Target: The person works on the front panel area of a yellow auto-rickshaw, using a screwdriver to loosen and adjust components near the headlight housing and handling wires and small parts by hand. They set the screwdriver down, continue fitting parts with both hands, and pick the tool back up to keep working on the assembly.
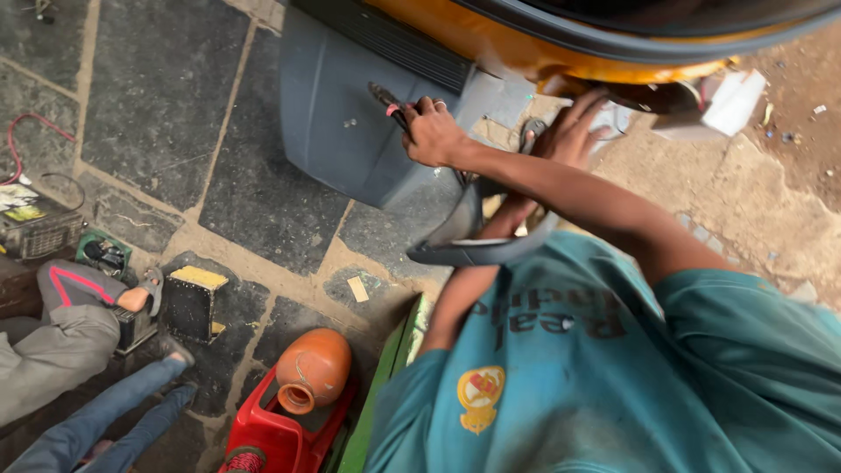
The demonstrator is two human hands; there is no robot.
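Near left, a rounded orange jug (313, 368) sits on a red container (267, 434). A curved black strip (473, 250) crosses the arms. Farther, the right hand (434, 136) is clamped on a slim dark tool (388, 101), probably light, rigid metal, best gripped by its handle, against a smooth grey panel (342, 131). The left hand (571, 130) is spread under glossy orange bodywork (526, 52).

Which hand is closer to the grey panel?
Right. The right hand grips a dark tool against the grey panel; the left hand is spread beyond its edge, under the orange body.
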